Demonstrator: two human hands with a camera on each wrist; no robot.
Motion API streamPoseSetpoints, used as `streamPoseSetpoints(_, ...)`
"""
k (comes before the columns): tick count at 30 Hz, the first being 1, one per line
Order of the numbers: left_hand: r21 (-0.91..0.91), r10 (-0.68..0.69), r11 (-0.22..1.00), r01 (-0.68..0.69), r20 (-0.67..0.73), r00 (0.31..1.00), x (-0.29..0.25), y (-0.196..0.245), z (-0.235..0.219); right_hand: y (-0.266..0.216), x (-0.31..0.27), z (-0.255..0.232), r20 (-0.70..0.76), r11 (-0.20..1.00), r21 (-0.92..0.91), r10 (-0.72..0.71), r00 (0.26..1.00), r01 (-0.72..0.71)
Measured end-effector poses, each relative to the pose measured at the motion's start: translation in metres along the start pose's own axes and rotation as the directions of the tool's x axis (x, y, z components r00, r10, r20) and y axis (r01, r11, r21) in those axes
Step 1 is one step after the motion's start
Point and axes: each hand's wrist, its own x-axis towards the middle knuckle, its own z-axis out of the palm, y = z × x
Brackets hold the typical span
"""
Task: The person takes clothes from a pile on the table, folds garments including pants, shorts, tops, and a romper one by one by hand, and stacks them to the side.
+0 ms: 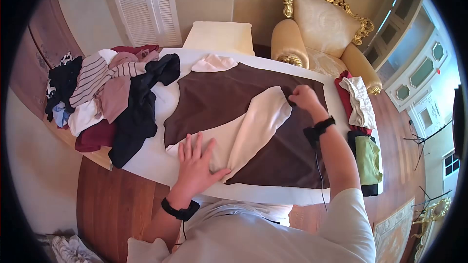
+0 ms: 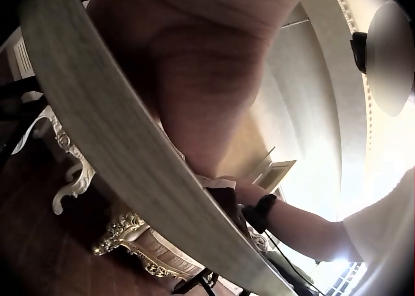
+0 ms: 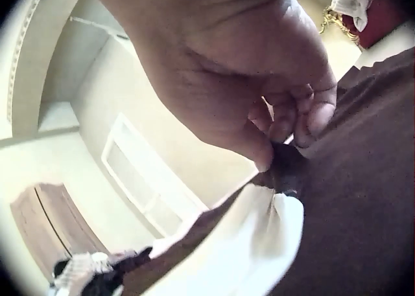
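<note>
A brown garment (image 1: 219, 92) with a cream sleeve (image 1: 261, 117) lies spread on the white table, the sleeve folded slantwise across it. My left hand (image 1: 197, 163) presses flat on the cream cloth near the front edge, fingers spread. At the sleeve's far end, my right hand (image 1: 307, 98) pinches the dark cuff (image 3: 288, 170) between thumb and fingers. The right wrist view shows the cream cloth (image 3: 246, 244) gathered just below that cuff. In the left wrist view, the underside of the left hand (image 2: 207, 82) shows over the table edge, its fingertips hidden.
A heap of mixed clothes (image 1: 109, 92) fills the left end of the white table (image 1: 170, 97). On the right lie folded pieces, a white one (image 1: 360, 102) on red and a green one (image 1: 368, 158) on black. A gilded armchair (image 1: 324, 29) stands behind the table.
</note>
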Motion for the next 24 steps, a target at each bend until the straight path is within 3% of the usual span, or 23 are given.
streamPoseSetpoints(1, 0.009, 0.001, 1.000, -0.001, 0.008, 1.000, -0.001, 0.000, 0.000, -0.009, -0.007, -0.017, -0.008, 0.976, 0.195, 0.098, 0.995, -0.094)
streamPoseSetpoints(3, 0.016, -0.001, 1.000, 0.000, 0.032, 0.999, -0.001, 0.000, -0.001, 0.026, 0.001, -0.026, -0.067, 0.940, 0.336, -0.040, 0.997, 0.061)
streamPoseSetpoints(5, 0.028, -0.005, 1.000, 0.003, 0.068, 0.998, 0.001, 0.002, -0.006, 0.030, -0.015, -0.061, 0.206, 0.808, 0.571, 0.028, 0.978, -0.144)
streamPoseSetpoints(6, 0.027, -0.001, 1.000, -0.001, 0.081, 0.997, 0.002, 0.004, -0.008, 0.032, -0.019, -0.068, 0.212, 0.805, 0.572, 0.039, 0.976, -0.157)
streamPoseSetpoints(7, 0.041, -0.020, 0.999, 0.016, 0.106, 0.994, 0.002, 0.005, -0.010, 0.035, -0.022, -0.074, 0.317, 0.940, 0.284, 0.095, 0.944, -0.190)
streamPoseSetpoints(8, 0.057, -0.036, 0.998, 0.029, 0.131, 0.991, 0.003, 0.006, -0.012, 0.040, -0.025, -0.076, 0.398, 0.983, -0.031, 0.180, 0.900, -0.183)
streamPoseSetpoints(9, 0.057, -0.024, 0.998, 0.016, 0.142, 0.990, 0.004, 0.008, -0.014, 0.048, -0.027, -0.074, 0.397, 0.980, -0.028, 0.193, 0.898, -0.198)
streamPoseSetpoints(12, 0.086, -0.084, 0.994, 0.067, 0.208, 0.975, 0.007, 0.012, -0.015, 0.062, -0.024, -0.059, 0.374, 0.987, -0.158, 0.054, 0.926, 0.006)
streamPoseSetpoints(13, 0.101, -0.088, 0.993, 0.068, 0.208, 0.974, 0.007, 0.011, -0.014, 0.060, -0.024, -0.051, 0.378, 0.988, -0.151, 0.062, 0.924, -0.005)
streamPoseSetpoints(15, 0.122, -0.084, 0.991, 0.058, 0.219, 0.972, 0.007, 0.011, -0.014, 0.043, -0.024, -0.033, 0.082, 0.982, 0.189, -0.042, 0.996, 0.026)
streamPoseSetpoints(16, 0.121, -0.085, 0.991, 0.059, 0.222, 0.971, 0.007, 0.011, -0.014, 0.032, -0.027, -0.028, 0.081, 0.980, 0.199, -0.031, 0.996, 0.014)
streamPoseSetpoints(21, 0.130, -0.098, 0.989, 0.070, 0.221, 0.970, 0.008, 0.010, -0.013, 0.013, -0.032, -0.036, 0.202, 0.986, -0.076, -0.134, 0.970, 0.152)
streamPoseSetpoints(22, 0.130, -0.094, 0.989, 0.066, 0.220, 0.971, 0.008, 0.009, -0.014, 0.014, -0.030, -0.036, 0.202, 0.984, -0.072, -0.142, 0.969, 0.160)
streamPoseSetpoints(24, 0.138, -0.097, 0.988, 0.068, 0.211, 0.973, 0.008, 0.008, -0.015, 0.017, -0.027, -0.034, 0.126, 0.942, -0.297, -0.121, 0.985, 0.154)
